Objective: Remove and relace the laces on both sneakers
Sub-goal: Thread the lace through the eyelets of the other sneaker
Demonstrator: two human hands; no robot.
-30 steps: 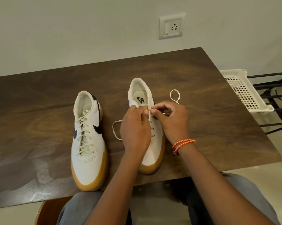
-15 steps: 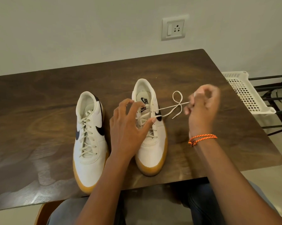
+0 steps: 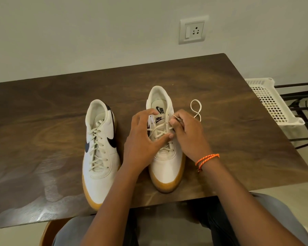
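Lacing: right sneaker (image 3: 164, 157) on worktop (image 3: 238, 130) — left sneaker (image 3: 100, 150) beside it.
Right hand (image 3: 189, 137): fingers pinching lace (image 3: 195, 110).
Left hand (image 3: 142, 141): fingers spread — resting on tongue.

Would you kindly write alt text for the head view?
Two hands work a lace on the right-hand sneaker: the right hand pinches it, the left hand rests spread on the shoe. A laced sneaker stands beside it on a wooden table.
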